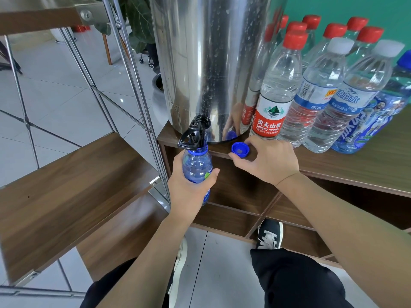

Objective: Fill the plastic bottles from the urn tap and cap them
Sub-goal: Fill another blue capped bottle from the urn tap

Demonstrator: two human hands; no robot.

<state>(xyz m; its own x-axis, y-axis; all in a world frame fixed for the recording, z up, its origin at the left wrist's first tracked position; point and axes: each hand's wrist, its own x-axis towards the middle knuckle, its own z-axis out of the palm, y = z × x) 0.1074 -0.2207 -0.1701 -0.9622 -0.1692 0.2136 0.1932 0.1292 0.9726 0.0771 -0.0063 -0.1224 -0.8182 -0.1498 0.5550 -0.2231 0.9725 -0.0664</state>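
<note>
A tall steel urn [206, 63] stands on a wooden counter [355, 161], its black tap [195, 135] hanging over the front edge. My left hand [189, 187] grips a blue plastic bottle [196, 165] upright, its open neck right under the tap. My right hand [266, 161] pinches a blue cap [240, 149] that rests upside down on the counter edge. I cannot tell whether water is flowing.
Several capped bottles [275, 90] with red, white and blue caps stand in a cluster right of the urn. A metal-framed wooden shelf unit [73, 185] stands at the left. Open cubbies [240, 192] sit under the counter. My feet are on the tiled floor.
</note>
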